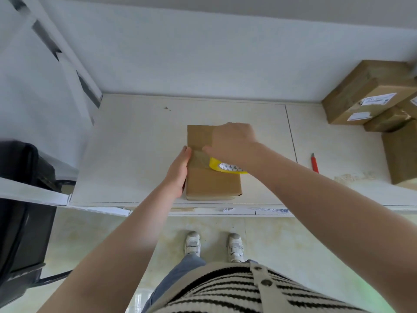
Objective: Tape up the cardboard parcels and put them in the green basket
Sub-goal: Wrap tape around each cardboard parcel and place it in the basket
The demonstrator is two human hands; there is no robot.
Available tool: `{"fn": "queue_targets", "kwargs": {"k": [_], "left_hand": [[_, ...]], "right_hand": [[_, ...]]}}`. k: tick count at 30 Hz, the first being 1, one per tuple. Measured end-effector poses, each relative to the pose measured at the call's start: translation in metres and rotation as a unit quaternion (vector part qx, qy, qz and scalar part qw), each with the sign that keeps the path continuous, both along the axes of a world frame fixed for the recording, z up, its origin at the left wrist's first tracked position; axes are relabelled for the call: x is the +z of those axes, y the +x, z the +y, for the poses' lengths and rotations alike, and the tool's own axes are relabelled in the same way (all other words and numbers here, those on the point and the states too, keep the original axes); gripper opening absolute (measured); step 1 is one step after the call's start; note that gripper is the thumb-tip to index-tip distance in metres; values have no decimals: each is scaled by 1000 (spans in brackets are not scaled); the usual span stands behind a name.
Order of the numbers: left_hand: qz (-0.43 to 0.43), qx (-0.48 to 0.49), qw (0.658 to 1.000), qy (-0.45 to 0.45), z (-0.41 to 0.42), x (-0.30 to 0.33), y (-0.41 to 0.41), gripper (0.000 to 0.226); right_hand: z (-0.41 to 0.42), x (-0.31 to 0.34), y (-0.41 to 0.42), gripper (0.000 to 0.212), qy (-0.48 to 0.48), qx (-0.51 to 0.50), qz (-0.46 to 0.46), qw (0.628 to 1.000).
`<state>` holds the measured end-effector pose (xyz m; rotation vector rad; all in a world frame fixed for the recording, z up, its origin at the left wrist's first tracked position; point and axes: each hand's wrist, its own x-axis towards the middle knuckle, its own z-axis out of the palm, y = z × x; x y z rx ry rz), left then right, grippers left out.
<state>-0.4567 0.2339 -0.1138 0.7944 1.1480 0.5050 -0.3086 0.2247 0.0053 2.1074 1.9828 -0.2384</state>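
**Taping under way on 1 parcel; basket out of sight**

The white table (135, 154), smooth and matte, carries everything. At its far right sits a stack of brown cardboard boxes (370, 93), about 4 of them, some with white labels and glossy tape; whether they are finished or waiting I cannot tell. The green basket does not show in this view, so by my reading nothing has been visibly delivered, and sealing plus carrying remain.

At the table's centre lies the parcel (212, 177), a flat rectangular carton of dull kraft board. A strip of shiny clear tape runs across its top. The right hand (232, 143) presses palm-down on that strip, with the yellow tape roll (225, 167) against it. The left hand (180, 170) lies flat on the parcel's left side, steadying it. A slim red cutter (315, 163) lies apart, to the right.
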Motion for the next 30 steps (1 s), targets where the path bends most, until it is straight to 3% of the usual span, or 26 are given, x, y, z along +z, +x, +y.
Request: {"fn": "queue_targets", "kwargs": {"k": [4,9,11,18,23,30], "left_hand": [[58,14,997,55,-6,-9,4,57],[82,2,988,130,-5,-8,4,56],[90,-6,985,149,-5,-9,6,52],[110,-8,977,183,-5,-8,2,43],[137,-37,972,186,-3,-8,3,55],[152,-67,966,198,-2,-5,3,52]], "right_hand": [[7,-1,-8,44,-4,20,-15,1000],[-1,9,44,69,-41,-82,165,982],[-7,7,53,70,-34,-90,186,978],[-25,-7,79,76,-22,-112,67,991],[-33,-37,92,91,-59,-160,101,980],[-31,-70,100,81,-97,-202,145,964]]}}
